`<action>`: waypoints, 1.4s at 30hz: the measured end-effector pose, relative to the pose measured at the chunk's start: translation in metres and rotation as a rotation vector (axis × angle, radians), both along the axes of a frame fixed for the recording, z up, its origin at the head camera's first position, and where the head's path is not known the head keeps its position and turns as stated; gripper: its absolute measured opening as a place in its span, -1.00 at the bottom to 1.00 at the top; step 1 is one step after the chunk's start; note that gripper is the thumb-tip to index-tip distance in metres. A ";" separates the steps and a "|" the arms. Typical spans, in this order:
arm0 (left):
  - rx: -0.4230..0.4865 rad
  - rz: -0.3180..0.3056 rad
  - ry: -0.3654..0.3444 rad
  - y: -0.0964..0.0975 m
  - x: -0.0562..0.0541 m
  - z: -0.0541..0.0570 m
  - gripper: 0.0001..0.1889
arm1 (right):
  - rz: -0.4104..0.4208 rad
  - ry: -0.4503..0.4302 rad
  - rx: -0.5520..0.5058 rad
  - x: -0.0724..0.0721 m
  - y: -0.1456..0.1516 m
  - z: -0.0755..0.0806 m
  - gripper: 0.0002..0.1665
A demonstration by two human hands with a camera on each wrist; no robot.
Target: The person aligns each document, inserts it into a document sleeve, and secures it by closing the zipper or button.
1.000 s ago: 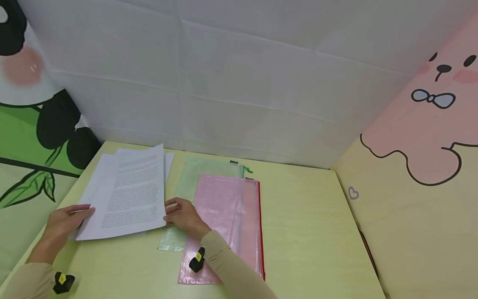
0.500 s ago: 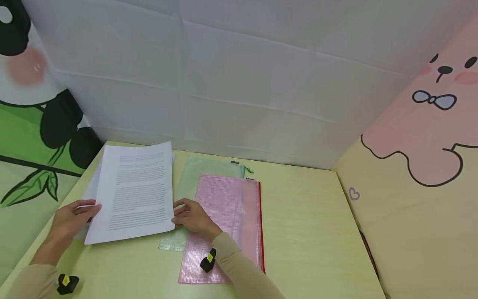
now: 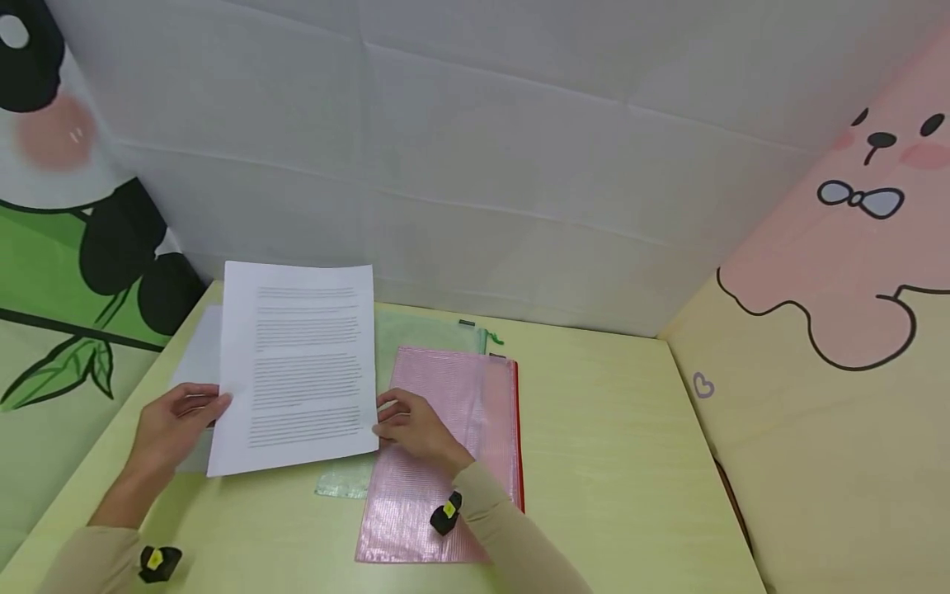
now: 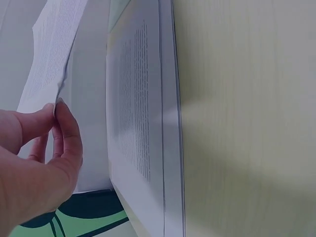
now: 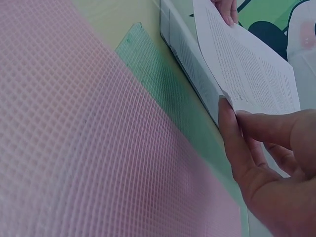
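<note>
Both hands hold up printed paper (image 3: 308,363) by its two side edges, its text facing the head camera. At the left edge, the left hand (image 3: 174,425) pinches it between thumb and fingers; the left wrist view shows that grip (image 4: 54,143) close up. The right hand (image 3: 419,429) pinches the opposite edge near its lower corner. Below the raised paper, more printed sheets (image 4: 136,113) lie on the table. A pink mesh zip pouch (image 3: 438,396) with a red edge lies under the right hand and forearm, partly covering a green mesh zip pouch (image 3: 345,478).
The pale wooden table (image 3: 609,437) meets a white cloth wall (image 3: 490,165) at the back. A panda-printed panel (image 3: 74,272) stands along the left side, a pink bear-printed panel (image 3: 831,330) along the right. A black wrist device (image 3: 159,563) sits by the left sleeve.
The held paper has risen off the pile and shifted right, straightening more upright. Both hands moved right with it, and the paper now overlaps part of the green pouch in the head view.
</note>
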State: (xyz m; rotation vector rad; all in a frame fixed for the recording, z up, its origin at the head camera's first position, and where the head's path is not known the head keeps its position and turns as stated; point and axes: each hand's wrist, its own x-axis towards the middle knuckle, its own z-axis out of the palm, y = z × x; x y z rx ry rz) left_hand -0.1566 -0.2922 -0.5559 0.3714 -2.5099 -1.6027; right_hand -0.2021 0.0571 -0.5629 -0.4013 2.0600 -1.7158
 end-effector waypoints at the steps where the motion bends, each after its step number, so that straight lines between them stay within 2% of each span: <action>1: 0.009 0.002 0.009 0.003 0.000 0.001 -0.58 | 0.001 0.014 0.007 0.000 0.003 0.001 -0.63; 5: 0.048 0.002 0.049 0.014 0.000 0.006 -0.66 | 0.004 0.060 0.021 0.000 0.012 0.003 -0.64; 11: 0.043 -0.002 0.097 0.028 0.001 0.012 -0.68 | -0.022 0.108 0.055 0.000 0.024 0.006 -0.67; 20: 0.039 -0.004 0.176 0.051 0.000 0.019 -0.68 | -0.039 0.133 0.058 0.001 0.047 0.011 -0.67; 30: 0.058 -0.025 0.269 0.083 -0.003 0.023 -0.71 | -0.048 0.163 0.043 -0.003 0.083 0.021 -0.58; 36: 0.070 -0.053 0.298 0.104 -0.004 0.025 -0.75 | -0.109 0.188 0.045 -0.006 0.100 0.028 -0.53; 42: 0.131 -0.121 0.343 0.121 -0.005 0.024 -0.80 | -0.158 0.184 -0.050 -0.006 0.116 0.038 -0.54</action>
